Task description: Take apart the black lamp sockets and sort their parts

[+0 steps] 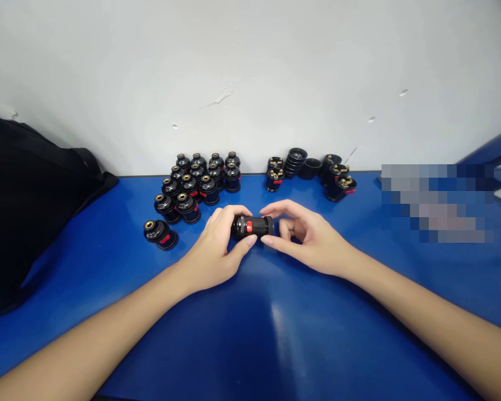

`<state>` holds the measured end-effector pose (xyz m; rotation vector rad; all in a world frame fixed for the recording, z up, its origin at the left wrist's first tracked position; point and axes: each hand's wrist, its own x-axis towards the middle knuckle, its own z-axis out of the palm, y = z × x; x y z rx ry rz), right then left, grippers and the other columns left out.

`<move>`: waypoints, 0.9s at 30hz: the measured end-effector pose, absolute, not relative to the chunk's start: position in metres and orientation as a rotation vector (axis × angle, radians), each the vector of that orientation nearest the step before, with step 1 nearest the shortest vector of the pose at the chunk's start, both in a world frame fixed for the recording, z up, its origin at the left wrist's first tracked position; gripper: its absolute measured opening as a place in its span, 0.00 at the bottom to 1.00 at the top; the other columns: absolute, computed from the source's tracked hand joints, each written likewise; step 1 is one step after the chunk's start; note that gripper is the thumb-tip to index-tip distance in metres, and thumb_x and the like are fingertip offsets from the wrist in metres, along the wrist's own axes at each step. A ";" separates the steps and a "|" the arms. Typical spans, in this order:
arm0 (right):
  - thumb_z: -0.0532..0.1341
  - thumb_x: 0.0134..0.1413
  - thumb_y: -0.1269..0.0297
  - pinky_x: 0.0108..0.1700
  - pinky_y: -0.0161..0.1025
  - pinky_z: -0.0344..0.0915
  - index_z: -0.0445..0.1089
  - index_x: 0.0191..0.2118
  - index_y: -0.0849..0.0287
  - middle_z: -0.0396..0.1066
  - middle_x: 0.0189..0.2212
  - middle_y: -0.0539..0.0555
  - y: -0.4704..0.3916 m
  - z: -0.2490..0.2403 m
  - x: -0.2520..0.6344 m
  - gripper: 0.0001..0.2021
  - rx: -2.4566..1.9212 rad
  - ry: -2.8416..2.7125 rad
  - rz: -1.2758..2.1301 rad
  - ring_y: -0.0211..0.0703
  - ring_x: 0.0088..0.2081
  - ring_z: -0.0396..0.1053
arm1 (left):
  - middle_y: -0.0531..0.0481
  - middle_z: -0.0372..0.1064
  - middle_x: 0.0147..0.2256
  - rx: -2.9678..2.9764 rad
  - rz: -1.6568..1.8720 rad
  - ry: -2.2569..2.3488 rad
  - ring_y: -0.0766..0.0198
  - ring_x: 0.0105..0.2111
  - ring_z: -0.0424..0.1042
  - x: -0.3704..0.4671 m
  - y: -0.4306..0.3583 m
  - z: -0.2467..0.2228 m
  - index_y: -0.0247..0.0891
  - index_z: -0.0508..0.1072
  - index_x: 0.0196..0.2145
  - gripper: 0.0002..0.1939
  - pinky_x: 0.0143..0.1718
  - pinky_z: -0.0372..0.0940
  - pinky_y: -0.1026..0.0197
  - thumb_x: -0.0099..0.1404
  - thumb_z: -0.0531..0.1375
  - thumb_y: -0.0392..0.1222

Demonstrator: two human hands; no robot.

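Note:
In the middle, a black lamp holder (259,225) with a red switch lies sideways between my hands, just above the table. My left hand (219,245) is closed round its left end, fingers on top and thumb along the near side. My right hand (307,234) curves about the ribbed ring (270,225) at the right end, fingertips above and thumb below; the palm stays apart from it. To the left, a single lamp holder (161,234) with a brass threaded top leans on its side, nearest my left hand.
Several upright lamp holders (197,174) stand grouped at the back left. Farther right are open sockets (275,179) with brass contacts, stacked black rings (295,162) and more sockets (340,186). Black cloth (29,211) covers the left side. A white wall (250,83) borders the blue table (250,334).

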<state>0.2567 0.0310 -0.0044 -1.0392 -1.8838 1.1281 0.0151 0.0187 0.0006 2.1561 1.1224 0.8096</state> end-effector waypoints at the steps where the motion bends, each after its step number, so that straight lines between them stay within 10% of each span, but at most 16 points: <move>1: 0.72 0.61 0.53 0.27 0.36 0.60 0.70 0.57 0.56 0.63 0.26 0.43 0.031 -0.005 0.257 0.24 -1.031 -1.888 1.127 0.35 0.23 0.59 | 0.46 0.68 0.54 2.157 0.809 1.122 0.53 0.54 0.67 0.015 0.019 0.000 0.43 0.64 0.58 0.15 0.58 0.63 0.47 0.77 0.59 0.42; 9: 0.65 0.68 0.46 0.31 0.40 0.71 0.71 0.55 0.57 0.72 0.30 0.50 0.030 -0.001 0.253 0.21 -1.059 -1.808 1.225 0.41 0.29 0.73 | 0.44 0.68 0.54 2.142 0.819 1.104 0.52 0.54 0.67 0.014 0.018 0.000 0.44 0.63 0.58 0.15 0.58 0.64 0.46 0.77 0.59 0.44; 18: 0.78 0.54 0.60 0.55 0.47 0.79 0.72 0.51 0.54 0.77 0.46 0.54 0.033 -0.011 0.255 0.22 -0.853 -1.691 1.294 0.45 0.45 0.81 | 0.45 0.68 0.54 2.140 0.810 1.124 0.52 0.54 0.67 0.014 0.018 0.001 0.44 0.64 0.58 0.15 0.58 0.63 0.47 0.77 0.59 0.44; 27: 0.72 0.63 0.53 0.49 0.46 0.81 0.74 0.49 0.55 0.81 0.39 0.55 0.034 -0.007 0.255 0.15 -0.943 -1.654 1.329 0.46 0.41 0.81 | 0.45 0.68 0.54 2.134 0.815 1.116 0.53 0.53 0.67 0.014 0.017 0.000 0.44 0.64 0.58 0.15 0.58 0.64 0.46 0.77 0.59 0.44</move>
